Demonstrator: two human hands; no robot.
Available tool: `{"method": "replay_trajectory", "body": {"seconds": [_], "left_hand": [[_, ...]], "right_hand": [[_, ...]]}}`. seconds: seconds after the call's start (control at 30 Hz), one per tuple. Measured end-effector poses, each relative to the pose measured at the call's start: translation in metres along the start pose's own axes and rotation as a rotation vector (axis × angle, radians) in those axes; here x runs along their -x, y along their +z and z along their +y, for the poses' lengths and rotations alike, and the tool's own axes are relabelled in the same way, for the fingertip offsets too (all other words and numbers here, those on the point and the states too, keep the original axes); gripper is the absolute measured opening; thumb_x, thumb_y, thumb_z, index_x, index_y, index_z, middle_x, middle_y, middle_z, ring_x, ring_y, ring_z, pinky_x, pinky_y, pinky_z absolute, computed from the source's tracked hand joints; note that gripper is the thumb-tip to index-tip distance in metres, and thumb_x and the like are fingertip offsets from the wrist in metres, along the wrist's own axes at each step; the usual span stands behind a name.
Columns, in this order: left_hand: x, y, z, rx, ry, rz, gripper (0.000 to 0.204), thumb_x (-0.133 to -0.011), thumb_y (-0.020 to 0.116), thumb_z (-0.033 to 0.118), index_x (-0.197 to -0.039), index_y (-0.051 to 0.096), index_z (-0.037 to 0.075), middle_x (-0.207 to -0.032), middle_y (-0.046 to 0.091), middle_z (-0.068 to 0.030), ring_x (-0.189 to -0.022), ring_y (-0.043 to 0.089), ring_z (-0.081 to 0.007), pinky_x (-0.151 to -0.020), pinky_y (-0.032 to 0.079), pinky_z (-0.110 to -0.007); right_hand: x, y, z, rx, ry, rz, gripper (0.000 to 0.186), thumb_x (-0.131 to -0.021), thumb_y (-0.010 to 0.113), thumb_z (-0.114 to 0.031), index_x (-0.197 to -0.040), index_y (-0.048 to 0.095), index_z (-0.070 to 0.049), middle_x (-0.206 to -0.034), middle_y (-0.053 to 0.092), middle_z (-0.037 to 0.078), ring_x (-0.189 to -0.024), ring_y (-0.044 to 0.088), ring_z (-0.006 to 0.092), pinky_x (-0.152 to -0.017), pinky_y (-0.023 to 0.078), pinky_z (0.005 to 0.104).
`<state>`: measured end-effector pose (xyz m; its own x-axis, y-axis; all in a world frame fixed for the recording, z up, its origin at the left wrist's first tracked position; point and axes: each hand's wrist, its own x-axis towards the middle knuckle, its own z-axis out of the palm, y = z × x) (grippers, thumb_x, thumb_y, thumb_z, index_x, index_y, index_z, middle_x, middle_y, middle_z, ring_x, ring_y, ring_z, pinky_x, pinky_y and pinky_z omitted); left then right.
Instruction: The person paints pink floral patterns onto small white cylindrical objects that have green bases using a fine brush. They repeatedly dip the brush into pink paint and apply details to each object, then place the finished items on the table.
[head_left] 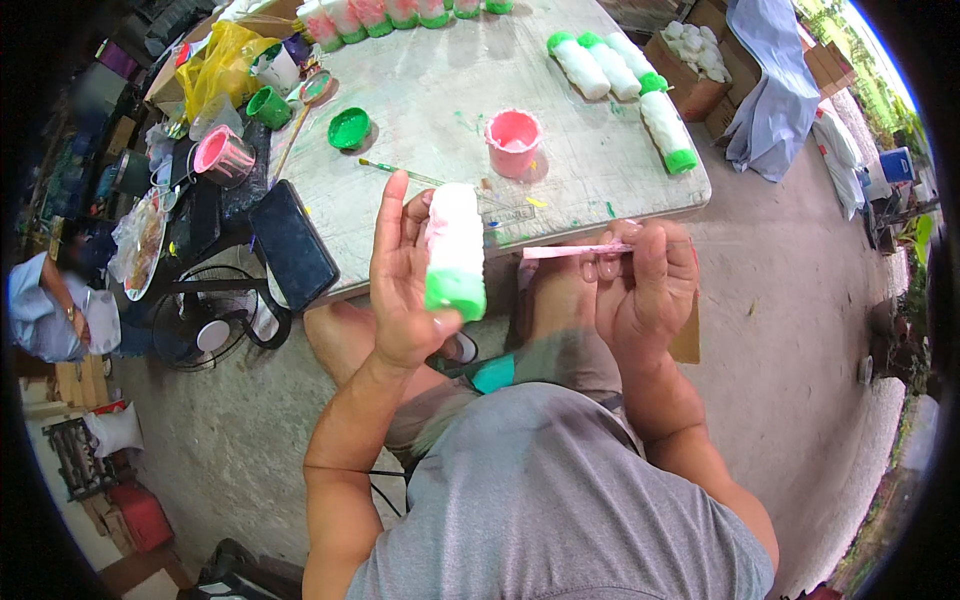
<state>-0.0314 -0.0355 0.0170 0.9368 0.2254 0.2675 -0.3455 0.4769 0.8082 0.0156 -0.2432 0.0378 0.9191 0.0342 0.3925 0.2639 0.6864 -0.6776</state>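
Upright in my left hand (398,290) is a white, bumpy, candle-like cylinder (457,235) with a bright green lower end. A pink smear runs along its left side near the top. My fingers and thumb hold it from the left and below. To its right, my right hand (650,290) pinches a thin paintbrush (575,250), whose pink-coated tip points left toward the cylinder but stays apart from it. On the white table (420,95) ahead stands a small cup of pink paint (513,143). Another brush (400,172) lies behind the cylinder.
Several white cylinders with green ends (665,130) lie at the table's right; pink-painted ones (370,15) line the far edge. A green paint dish (349,128), a pink-streaked cup (224,157) and a dark phone-like slab (292,243) are on the left. A fan (210,325) stands below.
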Motion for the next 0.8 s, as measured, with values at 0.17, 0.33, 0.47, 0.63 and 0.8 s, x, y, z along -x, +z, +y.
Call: {"method": "replay_trajectory", "body": {"seconds": [0.17,0.33,0.47,0.63,0.8], "left_hand": [[-0.005,0.003,0.01,0.091,-0.055,-0.039,0.13,-0.06,0.084,0.014,-0.168,0.011,0.005,-0.158,0.042,-0.0185,-0.139,0.049,-0.0302,-0.114,0.043,-0.042],[-0.007,-0.004,0.0,-0.485,0.374,-0.269,0.127,-0.057,0.076,0.003,-0.167,0.013,0.005,-0.161,0.036,-0.0182,-0.131,0.051,-0.0235,-0.103,0.045,-0.036],[0.0,-0.007,-0.006,-0.569,0.401,-0.333,0.131,-0.058,0.082,0.01,-0.167,0.01,0.01,-0.16,0.035,-0.0211,-0.145,0.041,-0.032,-0.117,0.038,-0.043],[-0.002,-0.005,-0.005,-0.504,0.447,-0.348,0.13,-0.056,0.08,0.001,-0.167,0.012,0.008,-0.161,0.035,-0.0187,-0.137,0.048,-0.0259,-0.099,0.045,-0.036],[-0.001,-0.004,-0.006,-0.483,0.437,-0.349,0.134,-0.054,0.081,0.007,-0.167,0.009,0.013,-0.156,0.038,-0.0194,-0.147,0.04,-0.035,-0.122,0.033,-0.047]], "right_hand": [[0.002,-0.014,0.003,0.028,-0.098,-0.072,0.025,-0.105,0.065,-0.021,-0.113,0.066,0.003,-0.095,0.069,0.016,-0.074,0.062,0.0196,-0.069,0.055,0.0366],[0.008,-0.018,0.002,0.081,-0.11,-0.123,0.026,-0.103,0.069,-0.017,-0.118,0.068,0.003,-0.098,0.069,0.017,-0.078,0.065,0.0214,-0.073,0.057,0.0382],[0.007,-0.018,-0.001,0.053,-0.107,-0.131,0.024,-0.102,0.07,-0.017,-0.117,0.068,0.002,-0.099,0.07,0.018,-0.08,0.065,0.0217,-0.074,0.057,0.0384],[0.012,-0.024,0.0,0.001,-0.094,-0.14,0.026,-0.104,0.067,-0.02,-0.119,0.068,0.001,-0.099,0.07,0.018,-0.082,0.065,0.0224,-0.075,0.056,0.0386],[0.015,-0.018,0.002,0.091,-0.15,-0.124,0.028,-0.108,0.06,-0.022,-0.124,0.065,0.0,-0.097,0.07,0.017,-0.084,0.067,0.024,-0.075,0.057,0.0397]]}}
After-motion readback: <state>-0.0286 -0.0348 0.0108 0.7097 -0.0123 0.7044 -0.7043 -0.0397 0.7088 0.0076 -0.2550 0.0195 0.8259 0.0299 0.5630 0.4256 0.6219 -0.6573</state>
